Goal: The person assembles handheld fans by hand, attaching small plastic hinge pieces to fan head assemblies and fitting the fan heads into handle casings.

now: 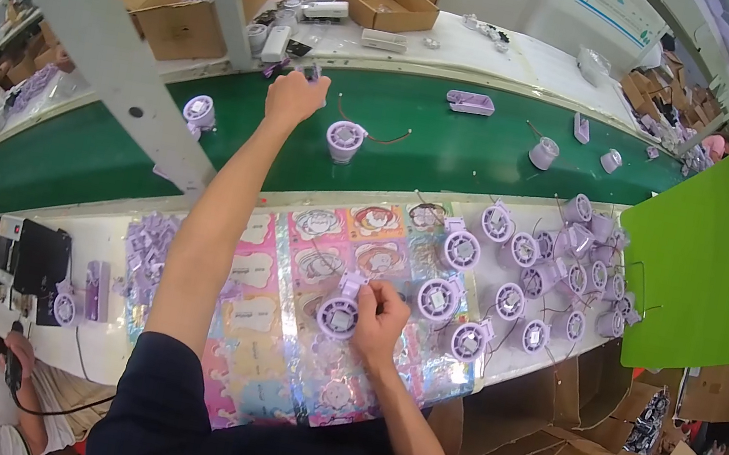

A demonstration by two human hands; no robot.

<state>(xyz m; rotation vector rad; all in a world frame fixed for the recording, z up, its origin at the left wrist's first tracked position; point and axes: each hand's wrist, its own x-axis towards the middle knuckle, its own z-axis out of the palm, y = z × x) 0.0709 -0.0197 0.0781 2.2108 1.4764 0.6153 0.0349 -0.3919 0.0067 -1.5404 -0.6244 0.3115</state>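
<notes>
My left arm stretches over the green conveyor belt (416, 154). At the belt's far edge my left hand (296, 99) is closed, fingers curled, beside small purple parts (274, 68); what it grips is hidden. On the worktable, my right hand (380, 321) pinches a round light-purple fan housing (338, 318) by its side, its ring facing up and its small bracket pointing away from me. Several similar fan housings (438, 299) with thin wires stand to the right. Another wired housing (344, 140) rests on the belt near my left forearm.
Small purple parts (147, 253) are heaped left of my left arm. Colourful printed sheets (253, 359) cover the table. A grey metal post (98, 25) slants on the left, green boards (710, 259) stand right. A co-worker's hand (19, 352) holds a corded tool. Cardboard boxes (389, 6) stand beyond the belt.
</notes>
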